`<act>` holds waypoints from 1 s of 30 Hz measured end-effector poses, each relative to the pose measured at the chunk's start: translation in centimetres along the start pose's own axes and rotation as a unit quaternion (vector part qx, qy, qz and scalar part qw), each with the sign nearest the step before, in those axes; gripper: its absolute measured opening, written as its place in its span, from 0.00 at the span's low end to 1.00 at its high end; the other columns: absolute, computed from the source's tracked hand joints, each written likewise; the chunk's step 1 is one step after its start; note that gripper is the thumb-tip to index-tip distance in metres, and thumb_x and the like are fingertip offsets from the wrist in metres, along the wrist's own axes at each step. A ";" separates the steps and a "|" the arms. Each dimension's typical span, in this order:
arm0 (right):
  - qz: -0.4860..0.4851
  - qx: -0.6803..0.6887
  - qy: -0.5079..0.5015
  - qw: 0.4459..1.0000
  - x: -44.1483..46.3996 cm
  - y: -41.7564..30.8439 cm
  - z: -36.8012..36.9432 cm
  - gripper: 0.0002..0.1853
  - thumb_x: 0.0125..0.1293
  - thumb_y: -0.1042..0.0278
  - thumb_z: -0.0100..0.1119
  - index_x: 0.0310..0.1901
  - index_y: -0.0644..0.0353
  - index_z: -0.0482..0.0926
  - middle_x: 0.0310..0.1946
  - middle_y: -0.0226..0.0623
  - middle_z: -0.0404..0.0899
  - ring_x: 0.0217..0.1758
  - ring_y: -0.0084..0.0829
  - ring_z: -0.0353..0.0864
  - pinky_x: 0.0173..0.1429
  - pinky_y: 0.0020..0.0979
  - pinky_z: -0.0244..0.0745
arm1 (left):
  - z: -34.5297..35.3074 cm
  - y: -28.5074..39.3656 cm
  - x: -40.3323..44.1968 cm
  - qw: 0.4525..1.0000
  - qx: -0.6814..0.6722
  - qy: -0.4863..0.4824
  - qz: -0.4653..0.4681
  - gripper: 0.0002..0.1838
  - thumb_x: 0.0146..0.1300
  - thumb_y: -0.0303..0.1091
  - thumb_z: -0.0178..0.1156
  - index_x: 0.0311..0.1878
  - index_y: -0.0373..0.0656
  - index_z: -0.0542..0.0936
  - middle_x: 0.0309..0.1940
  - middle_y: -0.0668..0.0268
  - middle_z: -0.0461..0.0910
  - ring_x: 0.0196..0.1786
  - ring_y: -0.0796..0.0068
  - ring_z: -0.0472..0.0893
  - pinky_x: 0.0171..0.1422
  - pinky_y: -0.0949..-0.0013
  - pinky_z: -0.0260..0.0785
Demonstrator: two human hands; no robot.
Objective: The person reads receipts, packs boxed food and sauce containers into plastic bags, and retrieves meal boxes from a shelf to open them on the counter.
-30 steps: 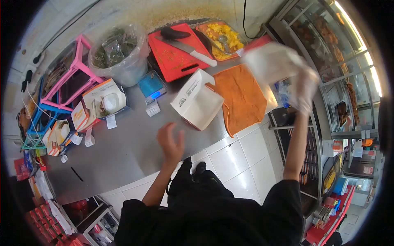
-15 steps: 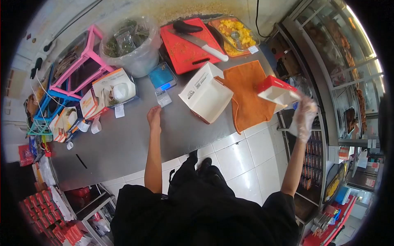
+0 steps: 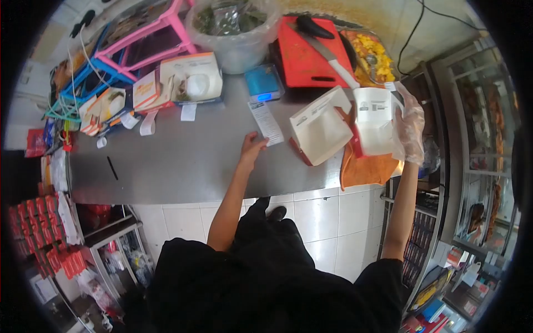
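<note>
My left hand (image 3: 253,150), bare, has its fingers closed at the lower left edge of a printed paper receipt (image 3: 265,123) on the steel table. My right hand (image 3: 410,126) wears a clear plastic glove and grips the right side of an opened takeaway box (image 3: 373,133), white inside and red outside. That box is above an orange cloth (image 3: 363,171). Left of it stands another opened takeaway box (image 3: 322,136), its white inside facing up. Behind the receipt is a blue digital scale (image 3: 263,82) with a lit display.
A red cutting board (image 3: 305,61) bears a knife (image 3: 331,57) with a white handle. Beside it is a tray of yellow food (image 3: 373,55). Filled boxes (image 3: 191,72), a tub of greens (image 3: 233,47) and a pink rack (image 3: 147,47) line the back left.
My right hand has brought its box left, beside the other box, and its white inside now faces up. My left hand has reached the receipt, which shows more of its length. The view has shifted.
</note>
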State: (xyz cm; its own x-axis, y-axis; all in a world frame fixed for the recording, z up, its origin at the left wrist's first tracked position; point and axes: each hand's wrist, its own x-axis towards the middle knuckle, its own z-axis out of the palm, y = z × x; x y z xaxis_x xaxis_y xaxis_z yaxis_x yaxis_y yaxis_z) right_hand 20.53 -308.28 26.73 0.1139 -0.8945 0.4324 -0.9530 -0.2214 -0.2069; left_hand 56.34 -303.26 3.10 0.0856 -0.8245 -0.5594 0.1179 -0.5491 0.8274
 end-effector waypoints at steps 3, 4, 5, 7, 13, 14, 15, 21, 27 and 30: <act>0.022 0.016 -0.007 1.000 -0.9 -2.4 -0.6 0.23 0.54 0.77 0.52 0.54 0.61 0.68 0.51 0.43 0.72 0.54 0.39 0.70 0.59 0.32 0.63 | -0.2 -1.0 -1.1 1.000 0.005 0.019 -0.010 0.28 0.45 0.35 0.67 0.49 0.39 0.66 0.26 0.66 0.73 0.23 0.81 0.70 0.27 0.78 0.61; 0.023 0.039 -0.002 0.999 -1.4 -1.9 -0.4 0.22 0.55 0.75 0.52 0.54 0.62 0.68 0.51 0.43 0.72 0.55 0.39 0.70 0.59 0.32 0.62 | -0.2 -1.3 -1.0 1.000 0.003 0.020 -0.010 0.27 0.46 0.33 0.67 0.49 0.40 0.67 0.24 0.67 0.73 0.22 0.82 0.69 0.24 0.78 0.59; 0.025 0.062 0.003 0.998 -1.9 -1.4 -0.3 0.22 0.56 0.74 0.53 0.54 0.63 0.68 0.51 0.44 0.71 0.56 0.39 0.70 0.60 0.32 0.62 | -0.2 -1.5 -0.8 1.000 0.000 0.020 -0.010 0.26 0.46 0.32 0.67 0.48 0.40 0.67 0.22 0.68 0.73 0.21 0.83 0.69 0.21 0.78 0.57; 0.058 0.030 -0.013 0.998 -3.6 -0.2 0.0 0.21 0.59 0.69 0.52 0.54 0.66 0.67 0.51 0.46 0.71 0.57 0.37 0.69 0.60 0.31 0.61 | 0.1 -2.1 -0.4 0.998 0.040 0.048 -0.002 0.25 0.45 0.30 0.66 0.47 0.41 0.67 0.22 0.68 0.73 0.20 0.82 0.69 0.21 0.77 0.59; 0.106 0.032 0.021 0.994 -9.9 1.1 -0.4 0.21 0.58 0.70 0.53 0.54 0.66 0.67 0.52 0.46 0.71 0.56 0.37 0.70 0.59 0.34 0.63 | 0.5 -5.4 1.7 0.968 0.184 0.152 0.077 0.20 0.44 0.29 0.65 0.41 0.43 0.69 0.23 0.66 0.73 0.21 0.79 0.71 0.23 0.75 0.63; 0.135 0.026 0.025 0.990 -11.8 2.2 -0.2 0.21 0.56 0.72 0.53 0.54 0.65 0.68 0.51 0.46 0.71 0.55 0.39 0.71 0.58 0.35 0.64 | 0.7 -5.3 1.4 0.966 0.183 0.160 0.088 0.19 0.44 0.29 0.65 0.40 0.43 0.70 0.23 0.66 0.73 0.22 0.79 0.72 0.24 0.75 0.64; 0.165 0.019 0.030 0.986 -13.8 3.1 -0.1 0.22 0.55 0.74 0.54 0.53 0.63 0.69 0.50 0.46 0.72 0.54 0.40 0.71 0.57 0.35 0.65 | 0.9 -4.6 0.7 0.964 0.188 0.167 0.082 0.20 0.43 0.30 0.66 0.40 0.43 0.70 0.25 0.65 0.74 0.25 0.74 0.74 0.29 0.72 0.65; 0.341 0.059 0.037 0.938 -29.4 5.9 -3.1 0.24 0.54 0.78 0.53 0.55 0.66 0.66 0.52 0.47 0.70 0.56 0.38 0.69 0.61 0.35 0.62 | 1.1 -4.8 0.1 0.954 0.191 0.204 0.106 0.19 0.41 0.33 0.66 0.37 0.44 0.70 0.28 0.62 0.76 0.32 0.65 0.78 0.38 0.65 0.69; 0.539 0.008 0.071 0.839 -52.9 3.9 -9.6 0.25 0.56 0.79 0.52 0.57 0.67 0.63 0.53 0.47 0.68 0.58 0.37 0.67 0.61 0.35 0.62 | 2.8 -9.2 -0.5 0.772 0.359 0.403 0.336 0.27 0.50 0.32 0.59 0.53 0.39 0.62 0.44 0.55 0.70 0.48 0.59 0.71 0.52 0.62 0.63; 0.670 0.036 0.138 0.728 -65.9 -0.6 -12.7 0.23 0.59 0.75 0.51 0.58 0.66 0.62 0.53 0.45 0.69 0.56 0.36 0.68 0.60 0.34 0.62 | 13.2 -5.1 -12.8 0.823 0.272 0.263 0.423 0.23 0.55 0.31 0.57 0.52 0.36 0.63 0.45 0.57 0.67 0.48 0.64 0.68 0.50 0.68 0.62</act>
State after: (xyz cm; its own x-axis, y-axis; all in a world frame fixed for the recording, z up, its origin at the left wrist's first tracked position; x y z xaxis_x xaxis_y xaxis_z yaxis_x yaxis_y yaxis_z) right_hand 10.03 -244.25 9.49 -0.9756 -0.2154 -0.0422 -0.1376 0.7500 -0.6469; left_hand 41.57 -291.67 6.72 0.3434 -0.8484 0.4028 -0.6530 0.0926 0.7517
